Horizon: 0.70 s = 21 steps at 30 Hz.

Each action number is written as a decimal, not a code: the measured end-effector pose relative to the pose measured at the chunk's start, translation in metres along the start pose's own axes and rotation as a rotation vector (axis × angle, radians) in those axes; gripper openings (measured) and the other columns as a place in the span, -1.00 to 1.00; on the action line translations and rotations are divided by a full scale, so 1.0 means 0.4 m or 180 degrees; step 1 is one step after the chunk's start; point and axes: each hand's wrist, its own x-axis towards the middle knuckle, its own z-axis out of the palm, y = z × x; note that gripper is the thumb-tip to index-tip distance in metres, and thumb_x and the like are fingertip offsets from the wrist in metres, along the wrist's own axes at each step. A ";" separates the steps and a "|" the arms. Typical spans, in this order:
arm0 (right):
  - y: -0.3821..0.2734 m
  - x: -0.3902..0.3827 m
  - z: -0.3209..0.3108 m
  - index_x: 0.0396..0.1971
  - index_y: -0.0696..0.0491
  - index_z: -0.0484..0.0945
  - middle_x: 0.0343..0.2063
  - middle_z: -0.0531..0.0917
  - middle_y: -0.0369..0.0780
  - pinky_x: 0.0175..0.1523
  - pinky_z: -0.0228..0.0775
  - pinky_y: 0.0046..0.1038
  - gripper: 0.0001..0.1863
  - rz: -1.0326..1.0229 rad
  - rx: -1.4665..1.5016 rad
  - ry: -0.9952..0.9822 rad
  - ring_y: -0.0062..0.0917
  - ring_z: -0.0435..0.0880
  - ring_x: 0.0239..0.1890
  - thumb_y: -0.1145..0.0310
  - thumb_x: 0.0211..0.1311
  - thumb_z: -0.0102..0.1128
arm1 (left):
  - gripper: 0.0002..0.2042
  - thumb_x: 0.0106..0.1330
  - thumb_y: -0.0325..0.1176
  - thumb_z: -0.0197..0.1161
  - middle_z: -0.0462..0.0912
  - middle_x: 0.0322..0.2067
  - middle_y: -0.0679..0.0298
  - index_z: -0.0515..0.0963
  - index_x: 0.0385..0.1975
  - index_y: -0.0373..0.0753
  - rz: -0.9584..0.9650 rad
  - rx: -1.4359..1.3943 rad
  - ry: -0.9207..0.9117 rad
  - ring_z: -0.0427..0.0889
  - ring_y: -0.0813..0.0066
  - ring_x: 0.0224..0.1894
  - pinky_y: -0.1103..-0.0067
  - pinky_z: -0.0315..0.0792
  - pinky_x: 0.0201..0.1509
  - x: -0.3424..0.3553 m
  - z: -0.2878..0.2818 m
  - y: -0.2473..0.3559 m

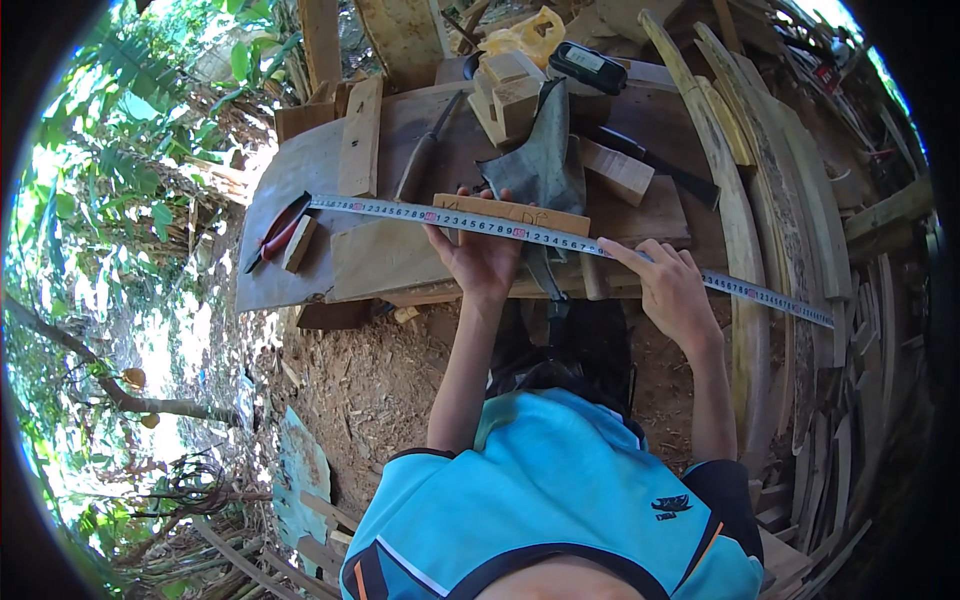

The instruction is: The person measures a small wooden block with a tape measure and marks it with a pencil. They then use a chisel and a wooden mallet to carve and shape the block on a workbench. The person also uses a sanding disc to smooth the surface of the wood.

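Observation:
My left hand point(470, 250) holds a small light wooden board point(553, 220) from below, with a long measuring tape point(380, 210) lying across it. Handwritten marks show on the board. My right hand point(660, 285) is on the tape at the board's right end, index finger extended, other fingers curled; its thumb is hidden. The tape runs on past both sides, over the workbench point(285, 170). Behind the board lie a dark grey-green cloth point(545, 150) and a wood-handled tool point(415, 165). Red-handled pliers point(280, 240) rest at the bench's left.
Wooden blocks point(500, 95), a yellow plastic bag point(525, 35), a black case point(590, 70) and a dark blade point(670, 175) crowd the bench. Long wooden strips point(755, 350) line the right side. A branch point(165, 405) and foliage are at the left, above dirt ground point(360, 375).

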 end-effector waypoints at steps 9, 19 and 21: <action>0.000 -0.012 0.001 0.09 -0.29 0.32 -0.44 0.46 -0.24 -0.16 0.26 -0.39 -0.37 -0.0155 0.0202 0.0111 -0.45 0.47 -0.31 0.63 -0.02 -0.09 | -0.40 0.04 0.28 0.03 0.44 -0.26 0.22 0.39 -0.21 -0.19 0.0080 -0.0029 0.0059 0.38 0.22 -0.06 0.09 0.10 0.16 0.001 0.017 -0.009; -0.013 -0.028 -0.016 0.06 -0.29 0.36 -0.49 0.40 -0.25 -0.20 0.25 -0.36 -0.40 -0.0181 0.0100 0.0355 -0.42 0.43 -0.38 0.61 0.01 -0.10 | -0.32 -0.18 0.43 0.06 0.41 -0.43 0.32 0.37 -0.39 -0.16 0.0422 0.0409 0.0076 0.42 0.39 -0.26 0.26 0.28 -0.01 0.005 -0.002 -0.011; -0.019 -0.030 -0.022 0.06 -0.30 0.36 -0.49 0.40 -0.24 -0.20 0.24 -0.35 -0.40 -0.0145 0.0108 0.0355 -0.42 0.43 -0.38 0.61 0.01 -0.11 | -0.33 -0.19 0.43 0.05 0.41 -0.45 0.34 0.36 -0.40 -0.12 0.0353 0.0244 0.0157 0.44 0.38 -0.28 0.27 0.29 -0.03 0.004 -0.012 -0.013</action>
